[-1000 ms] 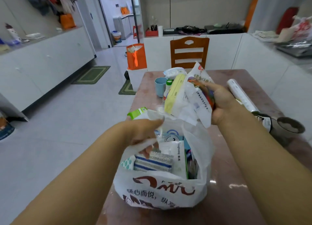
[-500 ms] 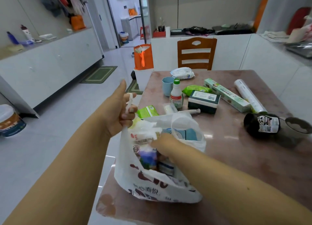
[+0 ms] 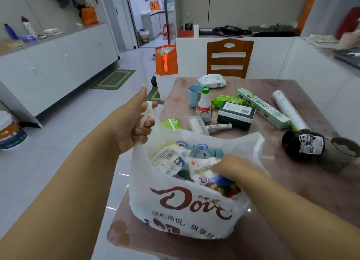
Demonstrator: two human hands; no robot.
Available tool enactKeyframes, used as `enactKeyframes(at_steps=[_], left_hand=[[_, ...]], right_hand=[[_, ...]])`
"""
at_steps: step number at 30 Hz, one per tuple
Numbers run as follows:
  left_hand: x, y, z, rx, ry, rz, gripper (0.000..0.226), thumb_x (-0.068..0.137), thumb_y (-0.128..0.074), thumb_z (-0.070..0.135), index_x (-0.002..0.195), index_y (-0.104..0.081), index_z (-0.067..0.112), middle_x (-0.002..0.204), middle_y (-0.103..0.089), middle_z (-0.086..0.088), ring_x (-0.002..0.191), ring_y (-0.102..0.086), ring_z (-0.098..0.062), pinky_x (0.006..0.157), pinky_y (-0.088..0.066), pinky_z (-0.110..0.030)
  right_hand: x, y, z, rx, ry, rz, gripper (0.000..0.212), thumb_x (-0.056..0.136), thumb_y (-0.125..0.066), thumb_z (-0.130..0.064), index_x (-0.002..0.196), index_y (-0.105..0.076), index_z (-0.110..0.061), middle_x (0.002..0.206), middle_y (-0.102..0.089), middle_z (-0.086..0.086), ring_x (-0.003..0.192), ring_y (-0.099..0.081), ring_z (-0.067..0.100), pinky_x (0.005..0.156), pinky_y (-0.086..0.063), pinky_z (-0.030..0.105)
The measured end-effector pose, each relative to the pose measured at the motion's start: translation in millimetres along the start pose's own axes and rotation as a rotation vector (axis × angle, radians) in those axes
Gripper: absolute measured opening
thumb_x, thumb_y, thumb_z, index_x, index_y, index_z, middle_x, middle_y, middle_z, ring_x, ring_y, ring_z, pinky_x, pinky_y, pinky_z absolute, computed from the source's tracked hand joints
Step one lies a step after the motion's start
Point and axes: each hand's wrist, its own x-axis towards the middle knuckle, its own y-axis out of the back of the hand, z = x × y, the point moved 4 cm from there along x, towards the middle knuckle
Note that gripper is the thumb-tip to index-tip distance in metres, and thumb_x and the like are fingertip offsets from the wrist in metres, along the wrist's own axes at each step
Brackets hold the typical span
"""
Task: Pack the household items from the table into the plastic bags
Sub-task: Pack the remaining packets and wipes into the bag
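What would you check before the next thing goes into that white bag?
1. Bag mouth held open: ok, the left hand lifts one handle.
2. Right hand free for the next item: not ok, it is down inside the bag among the packets.
3. Room left in the bag: cannot tell; packets already reach near the rim.
4. Bag seated on the table: not ok, it sits right at the near-left corner.
5. Items left to pack: ok, the bottle, cup, dark box and roll lie in plain sight.
6. Black jar stable: cannot tell; it lies on its side.
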Motion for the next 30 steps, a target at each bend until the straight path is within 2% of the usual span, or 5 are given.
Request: enactKeyframes(at_steps=[5, 13, 19, 23, 30], left_hand=[[4, -11, 4, 0.074, -0.020, -0.005, 0.069, 0.086, -0.039, 0.070, 0.120, -0.059, 0.013, 0.056, -0.041, -0.002, 0.035, -0.027, -0.007, 0.034, -0.023, -0.014], [13, -11, 3, 0.106, 0.005, -0.004, 0.069, 0.088, -0.037, 0.067, 0.120, -0.059, 0.010, 0.057, -0.041, -0.002, 0.034, -0.025, -0.007, 0.033, -0.021, -0.013], [18, 2, 2, 0.081, 0.027, 0.028, 0.066, 0.088, -0.037, 0.068, 0.118, -0.060, 0.014, 0.055, -0.040, -0.002, 0.035, -0.024, -0.006, 0.031, -0.022, -0.014], [21, -3, 1, 0.061, 0.019, 0.021, 0.065, 0.088, -0.038, 0.067, 0.119, -0.059, 0.014, 0.055, -0.041, -0.002, 0.035, -0.024, -0.007, 0.032, -0.022, -0.013], [27, -22, 3, 0.071, 0.011, -0.003, 0.059, 0.089, -0.037, 0.066, 0.111, -0.057, 0.014, 0.056, -0.040, -0.003, 0.034, -0.024, -0.007, 0.032, -0.021, -0.013]], right_hand=[[-9, 5, -23, 0.138, 0.470, 0.349, 0.043, 0.087, -0.063, -0.035, 0.124, -0.045, -0.023, 0.122, -0.045, -0.001, 0.111, -0.047, 0.016, 0.092, -0.046, 0.031], [-25, -72, -51, -0.552, 0.771, -0.196, 0.051, 0.101, -0.024, -0.032, 0.150, -0.019, -0.016, 0.152, -0.025, 0.021, 0.139, -0.025, 0.039, 0.113, -0.021, 0.053], [-32, 65, -2, -0.258, 0.308, 0.735, 0.062, 0.087, -0.043, -0.064, 0.128, -0.045, -0.018, 0.125, -0.050, 0.011, 0.113, -0.047, 0.027, 0.091, -0.039, 0.040], [25, 83, 66, -0.205, -0.161, 0.354, 0.083, 0.078, -0.051, -0.063, 0.133, -0.042, -0.001, 0.116, -0.062, 0.017, 0.101, -0.061, 0.035, 0.084, -0.050, 0.040], [16, 80, 28, 1.049, 0.168, -0.106, 0.022, 0.096, -0.054, -0.013, 0.113, -0.052, -0.001, 0.072, -0.065, 0.015, 0.034, -0.038, 0.005, 0.035, -0.035, 0.017]])
